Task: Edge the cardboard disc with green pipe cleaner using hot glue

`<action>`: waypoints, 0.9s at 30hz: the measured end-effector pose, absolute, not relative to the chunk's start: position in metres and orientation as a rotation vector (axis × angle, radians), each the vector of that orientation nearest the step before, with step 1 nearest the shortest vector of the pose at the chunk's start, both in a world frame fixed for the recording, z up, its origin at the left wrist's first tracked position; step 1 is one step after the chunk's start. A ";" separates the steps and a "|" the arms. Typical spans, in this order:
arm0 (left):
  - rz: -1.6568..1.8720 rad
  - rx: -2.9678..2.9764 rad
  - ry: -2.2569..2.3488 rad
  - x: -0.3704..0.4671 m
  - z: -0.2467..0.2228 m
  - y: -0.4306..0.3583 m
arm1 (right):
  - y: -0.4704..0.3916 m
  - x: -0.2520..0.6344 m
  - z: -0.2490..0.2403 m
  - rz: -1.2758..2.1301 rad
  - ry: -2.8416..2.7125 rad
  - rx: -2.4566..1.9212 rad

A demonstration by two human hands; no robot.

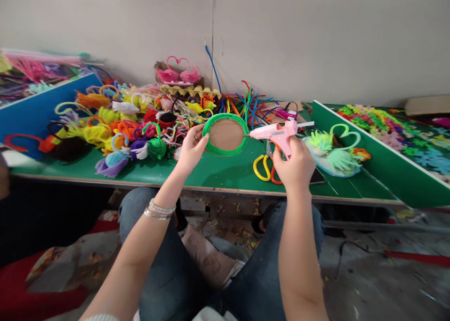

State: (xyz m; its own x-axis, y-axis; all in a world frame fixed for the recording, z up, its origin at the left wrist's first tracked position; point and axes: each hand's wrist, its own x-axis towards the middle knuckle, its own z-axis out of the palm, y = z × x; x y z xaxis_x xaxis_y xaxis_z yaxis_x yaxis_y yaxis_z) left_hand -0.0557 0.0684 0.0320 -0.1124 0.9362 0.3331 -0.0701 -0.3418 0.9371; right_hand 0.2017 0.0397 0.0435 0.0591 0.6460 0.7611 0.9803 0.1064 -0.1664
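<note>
My left hand [193, 147] grips the left edge of a round cardboard disc [227, 134], with rings of green pipe cleaner [218, 148] around its border. In my right hand [295, 164] is a pink hot glue gun [272, 132], its nozzle pointing left at the disc's right rim. Whether the tip touches the green ring, I cannot tell. Scissors with yellow and orange handles [262, 167] lie on the table just below the glue gun, partly behind my right hand. To the right of that hand, a pair of pale green pipe-cleaner swans [342, 154] sits on a round base.
Colourful pipe-cleaner swans [116, 133] crowd the green table [158, 171] on the left. Pink swans [177, 75] stand behind an egg carton [190, 92]. Loose pipe cleaners [249, 105] lie at the back. A blue board [52, 110] and a green board [365, 154] border the sides.
</note>
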 end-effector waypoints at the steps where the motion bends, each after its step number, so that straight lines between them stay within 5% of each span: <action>1: 1.582 1.341 1.034 -0.055 0.032 0.068 | 0.039 0.201 0.044 -0.585 -1.667 -1.618; 27: 1.650 1.418 1.038 -0.055 0.031 0.069 | 0.037 0.199 0.043 -0.567 -1.810 -1.488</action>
